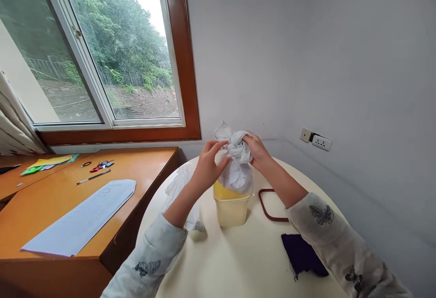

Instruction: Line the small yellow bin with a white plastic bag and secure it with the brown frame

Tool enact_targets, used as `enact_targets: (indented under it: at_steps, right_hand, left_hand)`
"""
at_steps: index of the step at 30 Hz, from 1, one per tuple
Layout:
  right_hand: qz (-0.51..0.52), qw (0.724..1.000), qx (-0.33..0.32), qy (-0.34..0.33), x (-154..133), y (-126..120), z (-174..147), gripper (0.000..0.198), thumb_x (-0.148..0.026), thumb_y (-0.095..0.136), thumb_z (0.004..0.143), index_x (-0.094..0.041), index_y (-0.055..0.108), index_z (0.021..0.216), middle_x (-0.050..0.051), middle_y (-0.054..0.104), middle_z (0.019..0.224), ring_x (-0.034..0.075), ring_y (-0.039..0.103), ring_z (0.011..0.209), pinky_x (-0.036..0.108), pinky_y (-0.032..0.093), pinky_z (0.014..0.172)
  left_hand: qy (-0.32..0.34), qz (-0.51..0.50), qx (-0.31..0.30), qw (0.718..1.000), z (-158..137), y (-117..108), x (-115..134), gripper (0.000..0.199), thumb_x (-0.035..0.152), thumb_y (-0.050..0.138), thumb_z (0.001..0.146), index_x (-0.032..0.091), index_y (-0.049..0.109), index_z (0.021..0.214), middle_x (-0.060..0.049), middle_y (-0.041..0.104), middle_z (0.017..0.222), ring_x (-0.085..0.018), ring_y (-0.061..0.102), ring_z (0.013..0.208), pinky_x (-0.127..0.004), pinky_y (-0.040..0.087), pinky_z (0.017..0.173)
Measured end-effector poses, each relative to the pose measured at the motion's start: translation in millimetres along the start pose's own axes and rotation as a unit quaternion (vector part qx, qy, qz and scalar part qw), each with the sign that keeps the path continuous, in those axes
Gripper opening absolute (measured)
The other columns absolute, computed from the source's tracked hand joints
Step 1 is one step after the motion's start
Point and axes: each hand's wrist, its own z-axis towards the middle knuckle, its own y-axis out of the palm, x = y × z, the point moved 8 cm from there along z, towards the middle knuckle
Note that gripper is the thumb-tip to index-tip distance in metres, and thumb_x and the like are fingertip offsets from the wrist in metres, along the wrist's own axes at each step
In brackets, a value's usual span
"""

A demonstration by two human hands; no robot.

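Pale yellow bin, centre; knotted white plastic bag showed at its mouth, twelve o'clock; left hand, bag's nine, half-curled against it, pinch unclear; right hand, three, gripped it; even tugging seemed best.

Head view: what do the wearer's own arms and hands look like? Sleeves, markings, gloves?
Left sleeve and right sleeve: pale greyish fabric with dark butterfly-like prints, ending partway along the forearms. Left hand and right hand: bare, no gloves. No watch or cables visible.

Arms outstretched, fingers bent
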Motion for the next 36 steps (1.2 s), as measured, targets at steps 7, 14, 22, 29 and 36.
enact_targets:
  at_steps: [7, 14, 22, 29, 36]
  right_hand:
    - [-0.024, 0.999, -0.016, 0.041, 22, 7, -4, 0.017, -0.031, 0.056, 0.063, -0.020, 0.051, 0.075, -0.003, 0.056, 0.070, 0.012, 0.052, 0.061, 0.023, 0.041, 0.054]
    - [-0.330, 0.914, 0.092, -0.216, -28, -13, -27, 0.038, -0.021, 0.051, 0.070, -0.022, 0.045, 0.107, 0.007, 0.051, 0.117, 0.020, 0.046, 0.109, 0.035, 0.039, 0.088]
    - [-0.410, 0.860, -0.054, -0.299, -20, 22, -62, 0.013, -0.023, 0.048, 0.078, -0.025, 0.050, 0.091, 0.000, 0.057, 0.081, 0.015, 0.054, 0.076, 0.030, 0.042, 0.073]
    - [-0.349, 0.906, -0.041, -0.238, -4, 17, -50, 0.017, -0.026, 0.051, 0.078, -0.025, 0.050, 0.095, -0.001, 0.059, 0.081, 0.014, 0.056, 0.075, 0.027, 0.044, 0.069]
    - [-0.338, 0.915, -0.053, -0.215, 0, 16, -41, 0.026, -0.018, 0.043, 0.076, -0.022, 0.057, 0.098, 0.004, 0.061, 0.095, 0.016, 0.057, 0.084, 0.026, 0.046, 0.067]
  left_hand:
    - [-0.013, 0.028, -0.014, 0.999, 3, 16, -9, 0.032, 0.008, 0.052, 0.071, 0.021, 0.058, 0.099, -0.003, 0.052, 0.094, -0.013, 0.054, 0.078, -0.027, 0.045, 0.077]
    - [-0.090, 0.051, 0.011, 0.995, 8, 10, -30, 0.010, 0.019, 0.052, 0.072, 0.017, 0.061, 0.076, -0.001, 0.053, 0.072, -0.012, 0.050, 0.064, -0.024, 0.043, 0.062]
    - [-0.173, -0.007, 0.011, 0.985, 12, 11, -43, 0.013, 0.024, 0.053, 0.069, 0.015, 0.061, 0.068, 0.001, 0.059, 0.062, -0.012, 0.053, 0.061, -0.023, 0.040, 0.059]
    - [-0.235, -0.238, 0.021, 0.942, 7, 20, -52, 0.018, 0.027, 0.062, 0.063, 0.011, 0.062, 0.073, -0.001, 0.064, 0.067, -0.012, 0.056, 0.064, -0.022, 0.041, 0.060]
    - [-0.249, -0.375, -0.029, 0.892, 5, 29, -38, 0.022, 0.025, 0.067, 0.061, 0.012, 0.062, 0.078, 0.000, 0.065, 0.068, -0.011, 0.058, 0.064, -0.022, 0.042, 0.063]
